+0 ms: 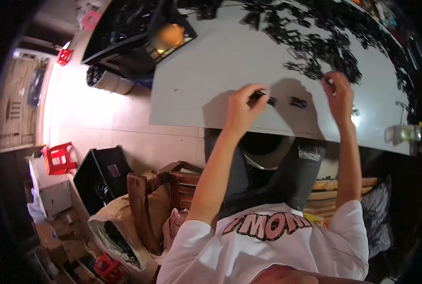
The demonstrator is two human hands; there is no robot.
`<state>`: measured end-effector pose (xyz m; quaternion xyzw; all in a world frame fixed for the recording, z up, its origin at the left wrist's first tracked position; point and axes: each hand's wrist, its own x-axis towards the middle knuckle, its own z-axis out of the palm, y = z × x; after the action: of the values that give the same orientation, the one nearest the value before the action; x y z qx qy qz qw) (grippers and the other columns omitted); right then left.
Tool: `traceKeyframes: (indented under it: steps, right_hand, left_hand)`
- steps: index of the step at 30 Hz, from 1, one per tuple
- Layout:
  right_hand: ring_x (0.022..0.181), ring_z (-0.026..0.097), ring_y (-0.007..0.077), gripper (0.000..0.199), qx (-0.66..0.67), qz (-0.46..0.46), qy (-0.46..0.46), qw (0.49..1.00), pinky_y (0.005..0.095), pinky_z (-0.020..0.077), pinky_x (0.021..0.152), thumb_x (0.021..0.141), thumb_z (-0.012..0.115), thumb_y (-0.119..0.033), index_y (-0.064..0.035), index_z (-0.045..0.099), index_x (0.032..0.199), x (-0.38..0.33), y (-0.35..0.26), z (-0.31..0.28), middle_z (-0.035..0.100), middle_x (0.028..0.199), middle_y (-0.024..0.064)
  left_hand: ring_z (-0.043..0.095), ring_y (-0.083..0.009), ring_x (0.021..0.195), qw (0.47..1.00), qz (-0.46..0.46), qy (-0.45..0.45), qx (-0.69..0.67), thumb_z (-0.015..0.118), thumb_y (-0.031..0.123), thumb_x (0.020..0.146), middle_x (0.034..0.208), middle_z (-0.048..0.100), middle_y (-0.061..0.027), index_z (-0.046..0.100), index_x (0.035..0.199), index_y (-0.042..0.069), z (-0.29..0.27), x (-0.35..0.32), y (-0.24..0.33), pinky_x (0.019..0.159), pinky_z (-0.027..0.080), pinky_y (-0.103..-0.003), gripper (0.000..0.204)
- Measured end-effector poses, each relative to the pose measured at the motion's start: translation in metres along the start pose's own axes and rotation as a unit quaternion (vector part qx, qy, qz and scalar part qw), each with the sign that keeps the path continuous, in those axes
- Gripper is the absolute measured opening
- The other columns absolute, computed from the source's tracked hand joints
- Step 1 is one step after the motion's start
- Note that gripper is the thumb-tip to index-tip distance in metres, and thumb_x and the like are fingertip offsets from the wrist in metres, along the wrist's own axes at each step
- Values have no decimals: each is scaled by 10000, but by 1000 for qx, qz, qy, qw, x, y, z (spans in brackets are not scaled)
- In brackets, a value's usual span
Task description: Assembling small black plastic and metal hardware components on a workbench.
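Over the near part of the grey-white table (187,90), my left hand (241,106) is closed around a small black part (257,95), pinched between thumb and fingers. A dark piece (271,101) shows just past the fingertips; whether it joins the held part I cannot tell. Between my hands a small black rectangular piece (297,102) lies flat on the tabletop. My right hand (340,92) is at the near edge of a loose heap of small black parts (322,49), its fingertips pinched together. What they hold, if anything, is too small to make out.
More black parts (403,78) line the table's right edge, near a small clear bottle (412,133). A black tray (118,26) adjoins the table's left side. Below stand a bucket (109,80), a black crate (93,165), a red stool (61,158) and a wooden chair (140,189).
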<state>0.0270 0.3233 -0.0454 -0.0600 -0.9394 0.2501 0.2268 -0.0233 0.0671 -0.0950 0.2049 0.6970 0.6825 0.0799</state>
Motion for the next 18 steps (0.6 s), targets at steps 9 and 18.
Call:
traceKeyframes:
  steps: [9, 18]
  right_hand:
    - [796, 606, 240, 297, -7, 7, -60, 998, 311, 496, 674, 748, 693, -94, -48, 626, 1034, -46, -17, 7, 597, 987, 96]
    - [829, 601, 251, 287, -44, -122, -113, 985, 325, 502, 700, 713, 691, -75, -60, 643, 995, -38, -38, 24, 594, 958, 77]
  left_hand:
    - [639, -137, 775, 990, -94, -104, -12, 593, -3, 858, 904, 638, -81, 565, 1125, -13, -10, -14, 9, 693, 517, -246, 268]
    - [627, -96, 685, 986, -115, -117, 30, 638, -3, 825, 799, 636, -44, 618, 1066, 4, -6, -15, 20, 622, 514, -219, 242]
